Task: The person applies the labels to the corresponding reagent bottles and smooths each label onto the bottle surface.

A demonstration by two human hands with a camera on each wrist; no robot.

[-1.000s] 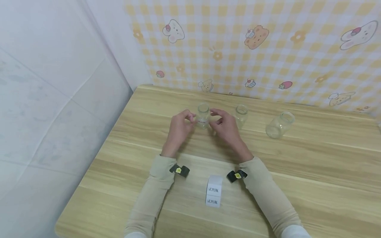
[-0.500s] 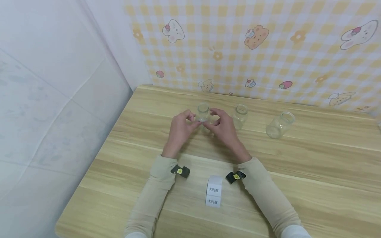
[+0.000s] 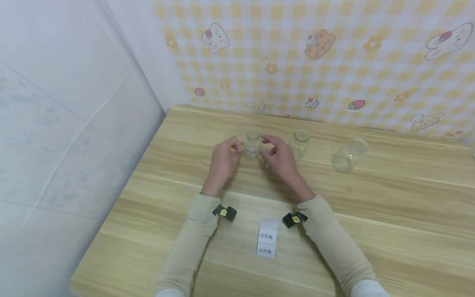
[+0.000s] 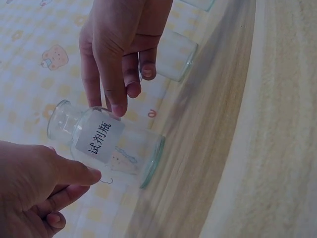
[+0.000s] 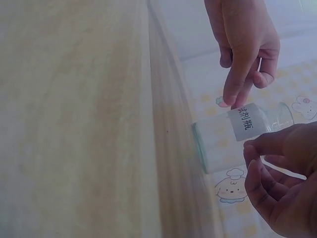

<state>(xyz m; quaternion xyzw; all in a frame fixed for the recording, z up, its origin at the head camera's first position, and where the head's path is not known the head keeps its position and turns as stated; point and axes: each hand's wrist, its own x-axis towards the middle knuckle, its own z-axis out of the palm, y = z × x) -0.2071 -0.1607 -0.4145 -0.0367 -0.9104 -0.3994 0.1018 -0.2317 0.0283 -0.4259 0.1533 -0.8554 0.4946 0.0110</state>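
Note:
A clear glass reagent bottle [image 3: 253, 141] stands upright on the wooden table, between the two hands. A white label [image 4: 100, 135] with black printed characters lies across its front. My left hand [image 3: 222, 161] holds the bottle's left side, its thumb tip by one end of the label and its other fingers bent. At the right side, my right hand [image 3: 282, 159] has its thumb at the label's other end and its forefinger reaching behind the glass. In the right wrist view the same label [image 5: 246, 122] sits just below the bottle's shoulder.
Another clear bottle [image 3: 300, 142] stands just right of the right hand, partly hidden by it. Farther right is a third bottle [image 3: 349, 156]. A strip of printed labels [image 3: 266, 238] lies between the forearms. A checked cloth [image 3: 282, 70] hangs behind the table.
Half a second ago both thumbs met on the front of the label. They have now moved apart to its two ends, showing the print again. The bottle stays in place.

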